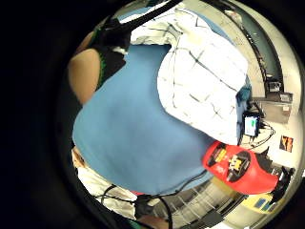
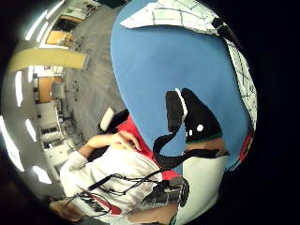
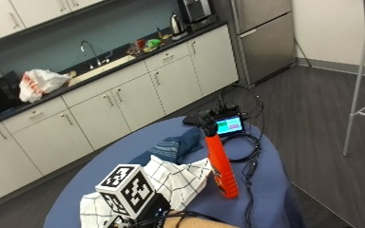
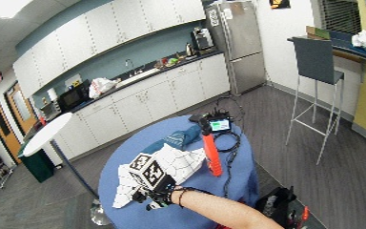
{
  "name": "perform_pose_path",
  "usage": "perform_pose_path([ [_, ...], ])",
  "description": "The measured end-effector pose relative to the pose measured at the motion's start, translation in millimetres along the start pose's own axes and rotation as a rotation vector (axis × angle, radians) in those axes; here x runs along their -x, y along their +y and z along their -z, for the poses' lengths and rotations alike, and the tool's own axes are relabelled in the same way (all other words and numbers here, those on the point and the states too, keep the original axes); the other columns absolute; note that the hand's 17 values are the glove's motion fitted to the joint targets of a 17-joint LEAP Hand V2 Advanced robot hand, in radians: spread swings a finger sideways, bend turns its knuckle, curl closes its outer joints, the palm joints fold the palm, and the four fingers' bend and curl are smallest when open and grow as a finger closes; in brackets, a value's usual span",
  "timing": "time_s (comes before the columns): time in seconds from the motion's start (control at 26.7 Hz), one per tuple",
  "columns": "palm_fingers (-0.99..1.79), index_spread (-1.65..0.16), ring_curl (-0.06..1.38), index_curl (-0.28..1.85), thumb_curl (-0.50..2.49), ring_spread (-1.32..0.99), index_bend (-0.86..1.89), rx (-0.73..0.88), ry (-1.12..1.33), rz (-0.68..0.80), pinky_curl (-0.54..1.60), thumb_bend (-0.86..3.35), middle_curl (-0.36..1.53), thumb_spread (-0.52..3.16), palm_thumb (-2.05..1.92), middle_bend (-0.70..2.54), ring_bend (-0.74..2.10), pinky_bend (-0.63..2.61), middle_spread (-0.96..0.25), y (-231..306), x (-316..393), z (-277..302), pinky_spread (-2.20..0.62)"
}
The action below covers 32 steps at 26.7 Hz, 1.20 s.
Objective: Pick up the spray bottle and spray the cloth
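A tall red spray bottle (image 3: 221, 164) with a black head stands upright on the round blue table (image 3: 268, 185), right of middle. A white checked cloth (image 3: 176, 183) lies crumpled just left of it. My gloved right hand (image 3: 159, 212) hovers at the table's near edge, beside the cloth's near side and well short of the bottle. It holds nothing, and a gloved finger (image 2: 194, 117) sticks out straight over bare table. The little finger side palm view shows the cloth (image 1: 205, 90) and, beyond it, the bottle (image 1: 238, 167).
A dark blue cloth (image 3: 173, 147) lies behind the white one. A small device with a green screen (image 3: 228, 125) and black cables (image 3: 252, 161) sit at the far right of the table, close to the bottle. Kitchen cabinets (image 3: 125, 104) stand behind.
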<state>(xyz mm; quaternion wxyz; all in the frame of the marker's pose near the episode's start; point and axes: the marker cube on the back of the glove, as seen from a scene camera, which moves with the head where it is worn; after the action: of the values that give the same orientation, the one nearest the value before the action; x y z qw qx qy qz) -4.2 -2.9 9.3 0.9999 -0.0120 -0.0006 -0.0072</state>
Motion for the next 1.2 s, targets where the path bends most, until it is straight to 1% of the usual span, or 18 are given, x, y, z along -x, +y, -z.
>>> perform_pose_path([
  [0.04,0.55,-0.2,0.07,-0.04,0.09,0.02,-0.08,0.006,0.0,0.003,0.12,0.32,0.08,0.42,0.47,0.35,0.38,0.57,-0.02,-0.7,1.1,-2.1,0.07],
  [0.26,0.46,-0.32,0.18,0.0,0.16,0.02,-0.01,0.058,0.021,0.042,0.23,0.36,0.18,0.78,0.56,0.43,0.46,0.69,-0.02,-6.7,8.7,-16.1,0.12],
  [0.49,0.45,-0.37,0.22,0.01,0.2,0.03,0.04,0.045,0.035,0.092,0.26,0.35,0.24,0.98,0.58,0.47,0.49,0.72,-0.03,0.3,15.1,-9.6,0.13],
  [0.64,0.44,-0.38,0.24,0.02,0.22,0.03,0.06,-0.002,0.008,0.125,0.27,0.34,0.26,1.06,0.59,0.49,0.51,0.72,-0.03,17.6,18.1,-10.3,0.14],
  [0.75,0.44,-0.39,0.25,0.03,0.23,0.03,0.09,-0.087,-0.023,0.139,0.27,0.32,0.27,1.1,0.6,0.48,0.51,0.72,-0.03,41.6,20.4,2.1,0.14],
  [0.9,0.48,-0.38,0.26,0.06,0.25,0.02,0.12,-0.279,-0.087,0.108,0.27,0.3,0.29,1.15,0.61,0.48,0.51,0.7,-0.04,82.7,8.5,33.6,0.14],
  [1.05,0.51,-0.38,0.26,0.09,0.27,0.01,0.14,-0.537,-0.191,-0.013,0.27,0.28,0.3,1.17,0.62,0.47,0.5,0.67,-0.04,129.2,-37.5,55.8,0.14],
  [1.2,0.58,-0.38,0.27,0.13,0.29,0.01,0.17,-0.726,-0.428,-0.185,0.25,0.26,0.31,1.18,0.64,0.47,0.49,0.6,-0.05,161.9,-85.6,48.9,0.15],
])
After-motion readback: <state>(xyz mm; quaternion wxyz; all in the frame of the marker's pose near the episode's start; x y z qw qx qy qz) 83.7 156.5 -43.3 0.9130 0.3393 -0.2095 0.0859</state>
